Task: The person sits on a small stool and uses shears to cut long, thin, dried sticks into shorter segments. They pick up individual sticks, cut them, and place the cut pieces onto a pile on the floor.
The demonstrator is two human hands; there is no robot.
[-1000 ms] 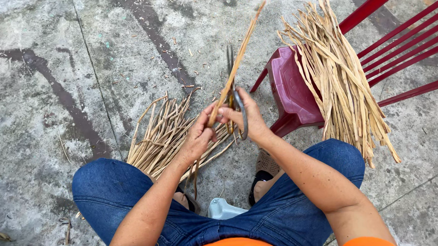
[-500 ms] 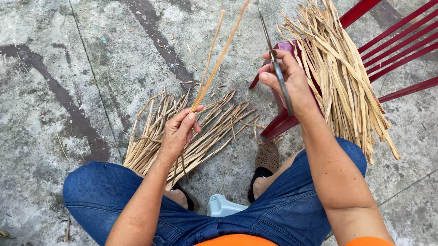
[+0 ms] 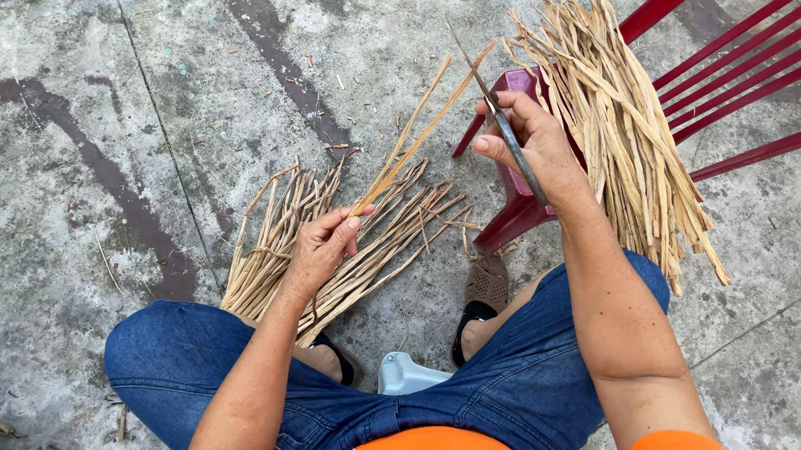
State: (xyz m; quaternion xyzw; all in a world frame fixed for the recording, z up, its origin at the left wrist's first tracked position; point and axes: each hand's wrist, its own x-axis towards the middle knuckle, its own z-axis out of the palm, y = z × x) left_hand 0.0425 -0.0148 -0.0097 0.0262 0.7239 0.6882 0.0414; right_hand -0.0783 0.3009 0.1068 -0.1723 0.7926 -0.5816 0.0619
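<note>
Left hand (image 3: 316,247) fingers pinched on split strip (image 3: 415,139); right hand (image 3: 532,143) fingers around knife (image 3: 502,121)

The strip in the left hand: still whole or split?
Split: from the left hand, the strip forks into two thin lengths spreading apart toward the tips.

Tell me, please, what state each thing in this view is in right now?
Left hand: closed on a split strip.
Split strip: forked into two halves, raised off the floor.
Right hand: closed on a knife.
Knife: raised, point up, near the strip's tips.
Floor pile: strips fanned on the concrete.
Chair pile: bundle lying across the chair, ends overhanging.
Chair: red, upright.
</note>
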